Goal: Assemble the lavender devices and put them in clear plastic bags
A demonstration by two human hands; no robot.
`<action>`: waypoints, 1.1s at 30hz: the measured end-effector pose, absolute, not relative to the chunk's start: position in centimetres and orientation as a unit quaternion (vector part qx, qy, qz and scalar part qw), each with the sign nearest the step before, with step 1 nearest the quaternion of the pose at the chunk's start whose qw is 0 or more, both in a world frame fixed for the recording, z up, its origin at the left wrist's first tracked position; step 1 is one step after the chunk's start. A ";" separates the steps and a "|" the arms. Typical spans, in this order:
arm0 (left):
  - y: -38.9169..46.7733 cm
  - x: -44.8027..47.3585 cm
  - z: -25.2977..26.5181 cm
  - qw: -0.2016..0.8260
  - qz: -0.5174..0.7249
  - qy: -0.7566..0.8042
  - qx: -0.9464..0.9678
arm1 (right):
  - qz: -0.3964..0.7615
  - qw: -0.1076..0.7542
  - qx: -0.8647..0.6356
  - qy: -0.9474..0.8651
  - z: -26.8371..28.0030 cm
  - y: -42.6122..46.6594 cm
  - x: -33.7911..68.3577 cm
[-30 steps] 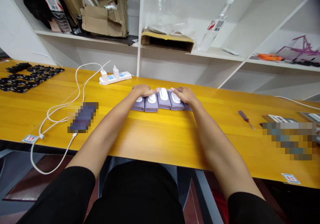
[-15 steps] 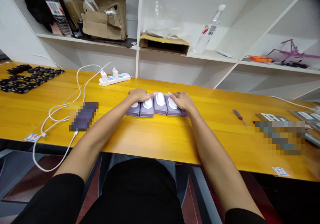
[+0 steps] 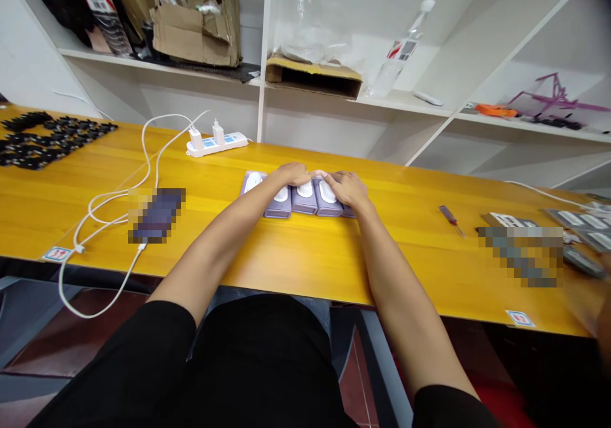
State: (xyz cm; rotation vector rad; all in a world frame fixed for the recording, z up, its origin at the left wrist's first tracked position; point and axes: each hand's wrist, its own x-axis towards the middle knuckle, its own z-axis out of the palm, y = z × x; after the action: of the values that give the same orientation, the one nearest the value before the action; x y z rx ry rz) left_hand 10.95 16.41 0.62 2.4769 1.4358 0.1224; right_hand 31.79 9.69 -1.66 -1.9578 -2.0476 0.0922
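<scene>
Several purple boxes, each with a white oval piece on top where visible, stand side by side on the table in a row. My left hand lies across the far edge of a middle box, its fingers bent over the back and mostly hidden. At the right end my right hand is curled over the boxes, thumb pointing left along the top of a box. The two thumbs meet or nearly meet. My left forearm partly covers the leftmost box.
A phone-like blurred item with a white cable lies left, near a power strip. Black parts sit far left. To the right are a screwdriver and grey parts; another person's blurred hand shows at the edge.
My left hand has slid right from the left-end boxes to the middle of the row, uncovering the leftmost box's top. The middle box now sits more level with its neighbours. My right hand stays put.
</scene>
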 end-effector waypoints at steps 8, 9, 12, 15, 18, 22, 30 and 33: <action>14.2 10.4 1.1 0.111 0.047 0.492 0.862 | 0.022 0.158 -0.690 -0.706 -2.0 10.0 31.7; 13.9 10.3 1.4 0.106 0.052 0.497 0.860 | 0.024 0.156 -0.691 -0.705 -2.0 9.9 31.7; 12.2 9.4 2.3 0.091 0.063 0.502 0.858 | 0.030 0.155 -0.696 -0.701 -1.9 9.8 31.7; 9.1 7.5 2.4 0.053 0.051 0.495 0.866 | 0.038 0.156 -0.699 -0.697 -1.8 9.8 31.6; 5.5 5.2 1.3 -0.007 0.070 0.477 0.876 | 0.042 0.157 -0.700 -0.695 -1.8 9.8 31.6; 3.0 2.8 -0.8 -0.085 0.090 0.463 0.878 | 0.044 0.160 -0.700 -0.695 -1.8 9.8 31.6; 4.7 1.8 -2.0 -0.129 0.118 0.445 0.878 | 0.048 0.161 -0.701 -0.694 -1.8 9.8 31.5; 4.9 1.7 -2.1 -0.137 0.124 0.437 0.880 | 0.044 0.160 -0.700 -0.695 -1.9 9.9 31.5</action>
State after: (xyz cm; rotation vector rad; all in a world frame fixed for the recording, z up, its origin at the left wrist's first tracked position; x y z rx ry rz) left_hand 1.75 4.94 -2.12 3.0360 1.5057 0.4277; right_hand 31.54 9.90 -1.90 -1.9987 -1.9850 0.1269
